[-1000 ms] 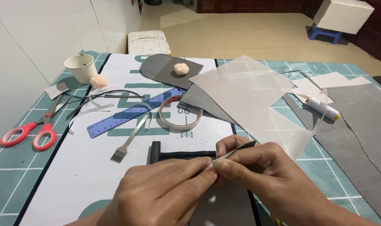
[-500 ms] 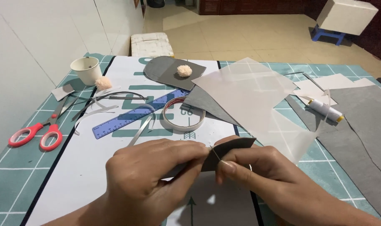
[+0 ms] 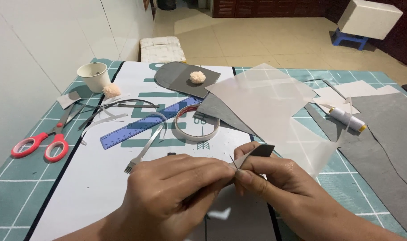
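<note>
Grey leather strip (image 3: 256, 154) pinched between two hands.
Left hand (image 3: 176, 187) and right hand (image 3: 275, 178) both gripped it, near a tape roll (image 3: 197, 123) and fork tool (image 3: 143, 151).

Two bare hands, the left hand (image 3: 176, 189) and the right hand (image 3: 279, 183), enter from the lower edge, forearms uncovered, with no sleeves, gloves, rings or watch visible.

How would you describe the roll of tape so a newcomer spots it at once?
On the white mat in the table's middle, look just beyond the two hands, right of the blue ruler. The roll of tape lies flat there, the only ring-shaped thing: pale, with a red inner rim.
</note>
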